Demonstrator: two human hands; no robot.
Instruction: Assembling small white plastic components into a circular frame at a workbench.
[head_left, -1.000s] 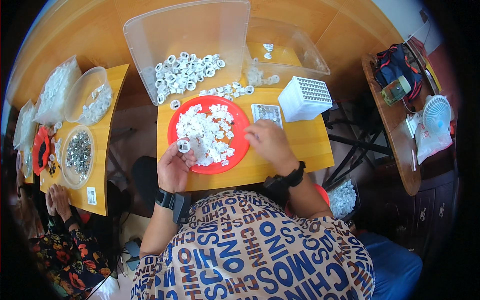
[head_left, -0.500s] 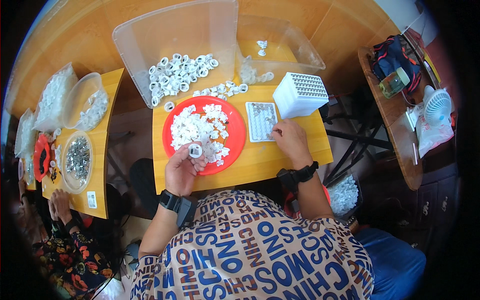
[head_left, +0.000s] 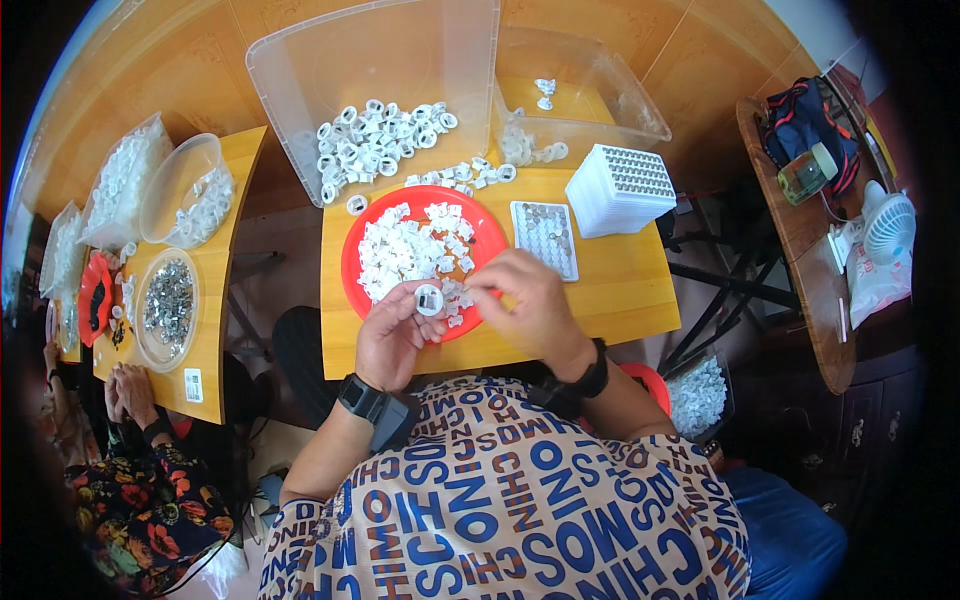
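Note:
My left hand (head_left: 388,342) grips a round white plastic part with a dark centre (head_left: 429,299) at its fingertips, over the near rim of a red plate (head_left: 492,225). Small white plastic pieces (head_left: 385,255) are heaped on that plate. My right hand (head_left: 535,308) is just right of the held part, with thumb and finger pinched; whatever is between them is too small to make out. Beyond this hand lies a white tray (head_left: 560,262) with round pockets, some holding small silver discs (head_left: 546,216).
A stack of white trays (head_left: 610,205) stands at the back right. Behind the plate, a clear bin on its side (head_left: 375,60) holds more round white parts (head_left: 380,140). On the left table are a tub of metal pieces (head_left: 168,305) and another person's hands (head_left: 130,392).
My right hand has moved left from the pocketed tray to beside the round white part. The left hand still holds that part. The whole view has shifted slightly.

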